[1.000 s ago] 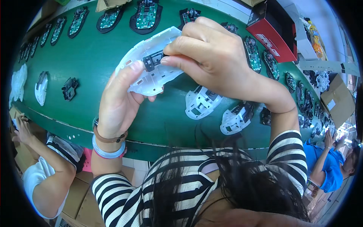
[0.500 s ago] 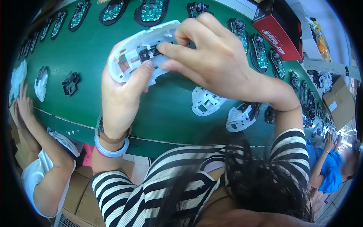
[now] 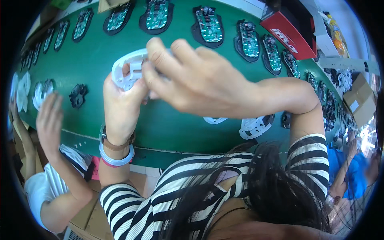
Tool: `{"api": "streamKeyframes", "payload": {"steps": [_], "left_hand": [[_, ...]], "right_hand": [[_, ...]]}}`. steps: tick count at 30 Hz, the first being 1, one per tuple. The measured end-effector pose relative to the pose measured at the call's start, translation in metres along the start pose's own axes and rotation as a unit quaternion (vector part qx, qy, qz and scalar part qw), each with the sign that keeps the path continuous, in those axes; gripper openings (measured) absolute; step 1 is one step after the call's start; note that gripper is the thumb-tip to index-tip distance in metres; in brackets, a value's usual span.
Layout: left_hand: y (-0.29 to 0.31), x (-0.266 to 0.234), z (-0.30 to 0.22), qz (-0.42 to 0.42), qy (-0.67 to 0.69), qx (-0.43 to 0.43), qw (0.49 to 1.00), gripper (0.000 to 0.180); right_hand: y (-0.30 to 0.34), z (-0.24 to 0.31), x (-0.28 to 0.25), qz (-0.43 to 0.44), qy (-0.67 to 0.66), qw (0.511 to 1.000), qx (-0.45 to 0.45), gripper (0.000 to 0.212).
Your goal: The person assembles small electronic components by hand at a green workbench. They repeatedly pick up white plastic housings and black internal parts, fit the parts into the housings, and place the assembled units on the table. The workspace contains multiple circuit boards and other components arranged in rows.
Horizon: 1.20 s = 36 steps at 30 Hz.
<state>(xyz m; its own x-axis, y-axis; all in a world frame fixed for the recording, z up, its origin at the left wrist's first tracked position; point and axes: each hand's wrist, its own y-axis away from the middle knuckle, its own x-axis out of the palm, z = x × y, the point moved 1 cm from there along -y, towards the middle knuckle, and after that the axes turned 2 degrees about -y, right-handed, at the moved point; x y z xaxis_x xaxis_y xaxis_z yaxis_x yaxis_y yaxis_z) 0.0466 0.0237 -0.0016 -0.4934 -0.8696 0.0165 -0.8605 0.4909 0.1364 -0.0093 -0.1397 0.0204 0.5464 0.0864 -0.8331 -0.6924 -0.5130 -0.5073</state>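
A white molded plastic shell (image 3: 130, 70), open side up with cut-outs and ribs, is gripped in my left hand (image 3: 122, 102) above the green bench. The thumb lies along its near edge. My right hand (image 3: 196, 78) bends over the shell with its fingers curled and the tips closed at its middle. That hand covers the shell's right part and the black piece inside, so what its fingertips pinch is hidden. Below my right forearm, another white shell with a black part (image 3: 256, 126) lies on the bench; a further white shell (image 3: 215, 119) is mostly covered by the forearm.
Black bases with green circuit boards (image 3: 209, 26) line the far side of the green bench (image 3: 180, 132). A black part (image 3: 78, 95) lies at left, near a co-worker's hand (image 3: 50, 120) and a white shell (image 3: 42, 92). A red box (image 3: 290, 30) stands far right.
My right hand has moved left and lower over the shell, hiding the black piece. The shell has shifted slightly left. At left, the co-worker's hand has moved right toward the white shell.
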Motion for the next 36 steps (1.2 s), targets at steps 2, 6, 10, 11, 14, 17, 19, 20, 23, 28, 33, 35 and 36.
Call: {"api": "streamKeyframes", "payload": {"steps": [2, 6, 10, 11, 14, 17, 19, 20, 23, 28, 33, 35, 36], "left_hand": [[0.001, 0.000, -0.001, -0.012, -0.028, -0.011, 0.999, 0.024], [0.001, -0.017, 0.017, -0.010, -0.028, 0.054, 0.998, 0.031], [-0.002, -0.005, -0.008, 0.108, 0.183, -0.029, 0.977, 0.052], [-0.006, -0.001, -0.010, 0.135, 0.227, -0.053, 0.963, 0.056], [-0.003, -0.007, -0.001, 0.208, 0.285, -0.081, 0.932, 0.080], [-0.004, -0.008, 0.001, 0.281, 0.398, -0.098, 0.868, 0.078], [-0.003, -0.002, -0.009, 0.279, 0.512, -0.127, 0.803, 0.075], [-0.009, -0.004, -0.005, 0.299, 0.557, -0.147, 0.760, 0.072], [-0.009, -0.013, 0.006, 0.269, 0.593, -0.105, 0.751, 0.058], [-0.011, -0.012, 0.005, 0.183, 0.503, -0.075, 0.841, 0.059], [-0.007, -0.021, 0.015, 0.181, 0.461, -0.046, 0.867, 0.051], [-0.007, -0.019, 0.015, 0.171, 0.367, -0.018, 0.914, 0.051], [-0.006, -0.012, 0.012, 0.116, 0.330, -0.007, 0.937, 0.035]], "right_hand": [[-0.001, 0.005, -0.006, 0.000, 0.048, 0.999, -0.014, 0.023], [0.005, -0.021, -0.027, -0.211, -0.010, 0.974, -0.084, 0.026], [0.086, -0.185, -0.048, 0.019, 0.036, 0.976, 0.215, 0.024], [0.121, -0.246, -0.052, 0.112, 0.073, 0.938, 0.319, 0.026], [0.172, -0.300, -0.002, 0.404, -0.060, 0.843, 0.351, 0.039], [0.166, -0.293, 0.018, 0.332, -0.219, 0.835, 0.381, 0.039], [0.148, -0.286, 0.022, 0.390, -0.260, 0.791, 0.393, 0.037], [0.139, -0.282, 0.015, 0.417, -0.263, 0.767, 0.411, 0.036], [0.143, -0.286, 0.011, 0.377, -0.256, 0.784, 0.421, 0.032], [0.169, -0.287, -0.020, 0.122, -0.125, 0.836, 0.521, 0.027], [0.049, -0.167, -0.067, -0.001, -0.408, 0.644, 0.647, 0.031], [0.035, -0.123, -0.058, -0.080, -0.536, 0.731, 0.414, 0.027], [0.021, -0.096, -0.051, -0.107, -0.559, 0.745, 0.348, 0.022]]}}
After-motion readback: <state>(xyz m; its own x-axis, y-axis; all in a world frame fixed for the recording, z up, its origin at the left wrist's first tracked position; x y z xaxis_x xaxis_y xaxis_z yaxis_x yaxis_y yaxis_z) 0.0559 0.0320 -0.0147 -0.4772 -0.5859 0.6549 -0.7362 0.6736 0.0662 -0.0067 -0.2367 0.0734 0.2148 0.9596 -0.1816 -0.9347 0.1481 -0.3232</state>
